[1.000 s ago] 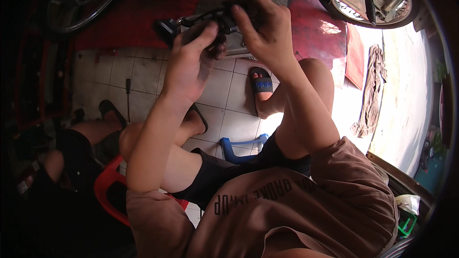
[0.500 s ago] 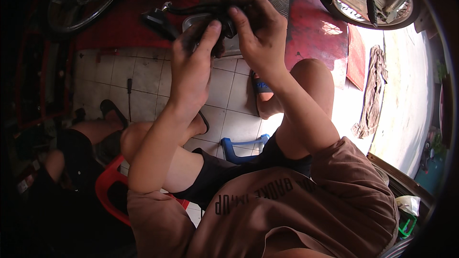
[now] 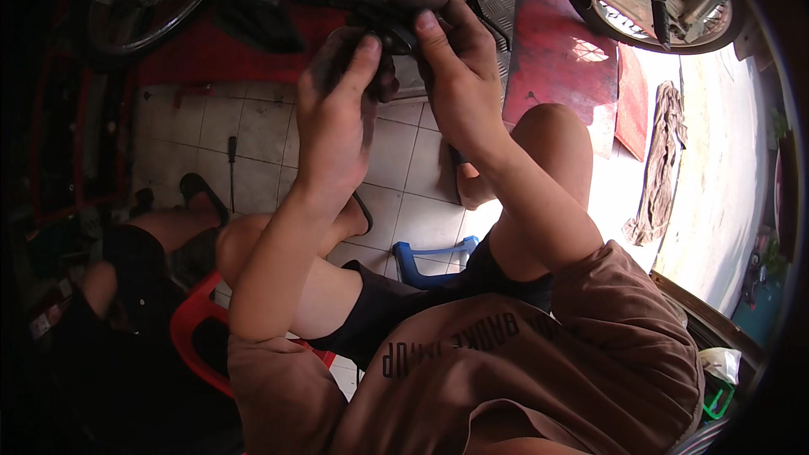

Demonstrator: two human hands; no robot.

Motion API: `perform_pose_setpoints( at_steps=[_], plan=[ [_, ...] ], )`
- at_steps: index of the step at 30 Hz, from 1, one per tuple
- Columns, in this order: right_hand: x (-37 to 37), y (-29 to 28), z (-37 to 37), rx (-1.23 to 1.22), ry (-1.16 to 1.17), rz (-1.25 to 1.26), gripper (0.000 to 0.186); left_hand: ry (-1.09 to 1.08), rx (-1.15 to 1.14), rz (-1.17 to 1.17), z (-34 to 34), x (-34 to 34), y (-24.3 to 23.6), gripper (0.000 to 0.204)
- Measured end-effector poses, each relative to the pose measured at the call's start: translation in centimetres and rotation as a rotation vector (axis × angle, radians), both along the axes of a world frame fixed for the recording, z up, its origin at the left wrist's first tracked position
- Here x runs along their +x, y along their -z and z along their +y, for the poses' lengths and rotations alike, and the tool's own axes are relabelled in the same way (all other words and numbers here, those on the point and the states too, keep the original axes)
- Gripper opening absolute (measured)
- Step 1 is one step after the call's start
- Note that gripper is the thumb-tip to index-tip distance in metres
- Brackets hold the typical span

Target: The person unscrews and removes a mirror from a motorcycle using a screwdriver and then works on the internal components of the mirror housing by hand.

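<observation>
In front of me, both hands are raised and grip a black part that looks like a motorcycle mirror (image 3: 257,24). Its long dark stem runs left from my fingers to a shiny joint and a flat, dark head. My left hand (image 3: 337,88) is closed round the lower dark end, thumb on top. At the stem's other side, my right hand (image 3: 455,55) has its thumb pressed against the same part, its fingers curled behind. Grime darkens the fingers of both hands. What lies between the palms is mostly hidden.
A motorcycle's wheel (image 3: 147,8) stands at the far left, another wheel (image 3: 674,21) at the far right. Below them lies a red platform (image 3: 556,76). A screwdriver (image 3: 232,164) lies on the tiles. Near me are a blue stool (image 3: 413,268), a red chair (image 3: 190,316) and another person's leg (image 3: 156,232).
The mirror's head has swung left and up and turned, showing more of its broad dark side. Both hands have shifted slightly, keeping their hold.
</observation>
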State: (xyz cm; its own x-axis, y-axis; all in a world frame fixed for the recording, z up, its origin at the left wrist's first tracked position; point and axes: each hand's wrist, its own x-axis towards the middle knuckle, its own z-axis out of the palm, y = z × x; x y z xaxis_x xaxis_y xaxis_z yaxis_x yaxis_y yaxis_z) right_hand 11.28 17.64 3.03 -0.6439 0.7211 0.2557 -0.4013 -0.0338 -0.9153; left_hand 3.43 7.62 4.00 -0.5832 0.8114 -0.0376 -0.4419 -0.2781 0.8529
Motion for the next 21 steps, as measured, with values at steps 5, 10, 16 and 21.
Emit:
perform_pose_setpoints(
  at_steps=[5,10,16,21],
  plan=[
    [0.0,-0.3,-1.1,-0.087,0.002,-0.037,0.02,-0.122,-0.007,0.043,0.2,0.3,0.5,0.019],
    [-0.6,0.3,-1.0,-0.231,-0.022,0.147,0.024,-0.1,-0.038,0.113,0.2,-0.1,-0.1,0.02],
    [-0.3,0.0,-0.6,-0.004,-0.104,0.02,0.028,-0.071,-0.002,0.062,0.0,-0.6,-0.2,0.025],
    [-0.6,-0.1,-0.7,0.203,0.017,0.086,0.032,-0.146,0.049,0.123,0.3,-0.5,-0.8,0.035]
  ],
)
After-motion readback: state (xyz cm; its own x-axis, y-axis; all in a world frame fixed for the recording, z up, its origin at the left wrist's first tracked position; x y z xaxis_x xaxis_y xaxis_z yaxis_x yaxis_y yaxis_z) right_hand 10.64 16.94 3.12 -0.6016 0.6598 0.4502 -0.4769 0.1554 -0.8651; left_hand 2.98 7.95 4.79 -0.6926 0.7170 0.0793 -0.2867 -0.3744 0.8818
